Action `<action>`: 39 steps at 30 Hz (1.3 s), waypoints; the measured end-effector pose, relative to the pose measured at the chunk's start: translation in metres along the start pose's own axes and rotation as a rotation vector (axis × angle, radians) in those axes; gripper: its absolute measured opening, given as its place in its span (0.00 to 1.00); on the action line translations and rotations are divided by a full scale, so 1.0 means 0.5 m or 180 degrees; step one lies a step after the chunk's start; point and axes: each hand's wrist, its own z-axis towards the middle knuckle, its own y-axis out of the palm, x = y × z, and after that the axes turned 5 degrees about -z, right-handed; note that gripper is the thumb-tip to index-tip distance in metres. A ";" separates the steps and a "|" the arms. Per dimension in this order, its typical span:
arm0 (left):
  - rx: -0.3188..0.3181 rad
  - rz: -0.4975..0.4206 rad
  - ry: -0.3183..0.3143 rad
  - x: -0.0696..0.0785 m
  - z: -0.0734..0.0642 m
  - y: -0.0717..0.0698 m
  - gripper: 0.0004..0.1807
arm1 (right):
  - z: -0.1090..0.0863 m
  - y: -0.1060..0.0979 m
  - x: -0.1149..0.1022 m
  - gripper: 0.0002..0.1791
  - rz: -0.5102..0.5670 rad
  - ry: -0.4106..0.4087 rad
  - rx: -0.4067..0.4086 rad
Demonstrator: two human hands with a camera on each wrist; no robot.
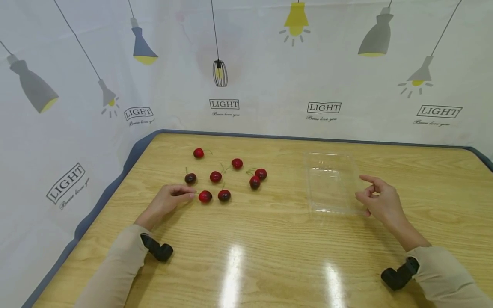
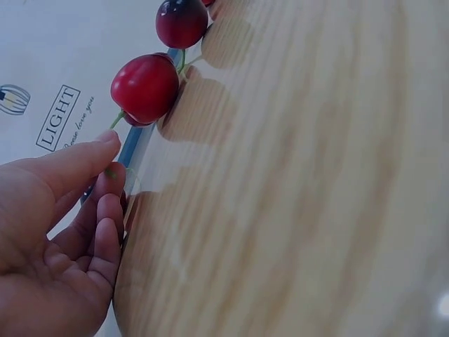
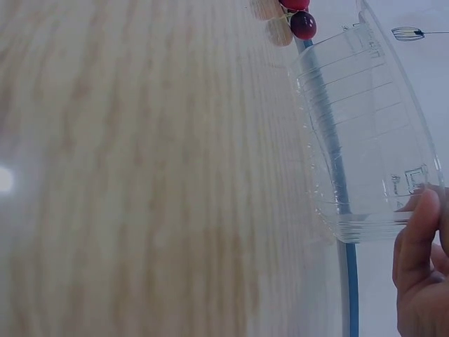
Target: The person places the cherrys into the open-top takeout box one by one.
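Wood-grain table (image 1: 269,248), one, carrying eight cherries and a container. Cherry (image 1: 205,196), red with a dark side, is lying towards the table's left edge; the left hand (image 1: 169,199) is pinching its green stem (image 2: 118,119) between thumb and finger. Second cherry (image 1: 224,195), darker, is sitting just beside it, towards the right edge. Remaining cherries, six: one (image 1: 198,153) is lying nearest the far left corner, one (image 1: 190,178) nearest the left edge, two (image 1: 215,176) (image 1: 237,163) between these and a close pair (image 1: 255,182) (image 1: 260,173) lying farthest from that edge. Container (image 1: 332,211), clear plastic, is standing right of the cherries, nearer the far edge; the right hand (image 1: 383,205) is gripping its right-hand rim between thumb and finger. Printed white backdrop (image 1: 265,85) is hanging beyond the far and left edges.
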 end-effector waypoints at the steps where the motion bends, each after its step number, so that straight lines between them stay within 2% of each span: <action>1: -0.0003 0.0000 0.0004 0.000 0.000 0.000 0.18 | 0.000 0.000 0.000 0.28 -0.0005 -0.0002 -0.0001; 30: 0.0033 -0.0127 -0.0080 -0.002 -0.002 -0.001 0.18 | 0.004 0.001 0.004 0.29 0.0083 0.0013 -0.0037; 39: -0.0010 -0.0152 -0.0062 0.004 -0.005 -0.002 0.19 | 0.003 0.001 0.003 0.29 0.0118 0.0065 -0.0006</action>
